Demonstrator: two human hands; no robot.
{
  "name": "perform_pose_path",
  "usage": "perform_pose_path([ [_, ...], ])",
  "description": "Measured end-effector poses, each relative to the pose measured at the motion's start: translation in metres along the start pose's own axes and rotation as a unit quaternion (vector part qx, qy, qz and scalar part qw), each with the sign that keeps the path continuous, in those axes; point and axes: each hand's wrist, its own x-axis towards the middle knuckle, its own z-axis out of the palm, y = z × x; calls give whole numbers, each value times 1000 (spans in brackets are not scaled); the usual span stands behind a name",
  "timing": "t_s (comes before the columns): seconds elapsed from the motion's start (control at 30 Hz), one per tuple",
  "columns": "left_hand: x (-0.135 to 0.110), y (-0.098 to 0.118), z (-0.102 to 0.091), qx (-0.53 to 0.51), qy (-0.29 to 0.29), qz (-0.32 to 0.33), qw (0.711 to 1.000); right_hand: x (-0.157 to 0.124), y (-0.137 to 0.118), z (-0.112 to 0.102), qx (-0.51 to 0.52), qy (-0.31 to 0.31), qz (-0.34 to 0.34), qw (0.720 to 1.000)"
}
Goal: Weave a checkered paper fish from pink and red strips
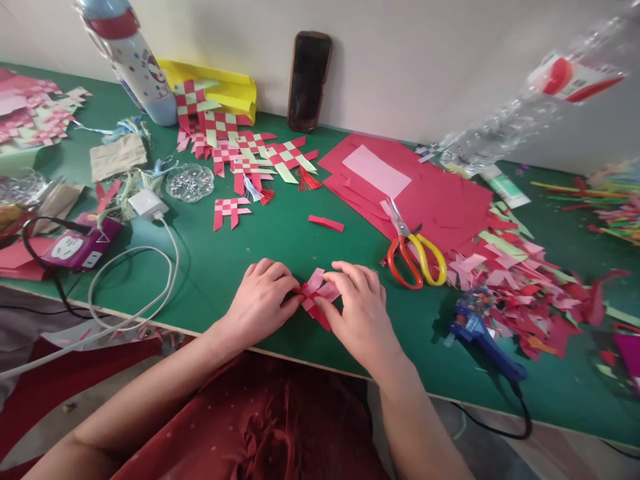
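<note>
Near the front edge of the green table, a small weave of red and pink paper strips (315,291) is held between my two hands. My left hand (265,293) pinches its left end between thumb and forefinger. On the other side, my right hand (361,303) grips the pink strip ends with thumb and forefinger. Part of the weave is covered by the fingers. A loose red paper strip (326,223) lies on the table beyond my hands. To the right rest scissors (413,250) with one red and one yellow handle.
Woven paper fish (233,208) lie at the back, near a phone (309,80) against the wall. Red paper sheets (440,193), paper scraps (540,293) and a blue glue gun (485,337) are on the right. A white cable (173,267), charger and bottle (140,73) stand left.
</note>
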Motion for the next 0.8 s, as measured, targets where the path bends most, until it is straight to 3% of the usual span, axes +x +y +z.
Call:
perform_pose_path([
  [0.3,-8,-7,-5,-42,-38,38,998,-20,-1,4,13,85,-6,996],
  [0.53,-12,-5,4,-71,10,50,996,-41,-20,7,10,24,-18,999],
  [0.8,-18,-2,11,-99,50,57,992,-45,-22,11,-2,36,-15,999],
])
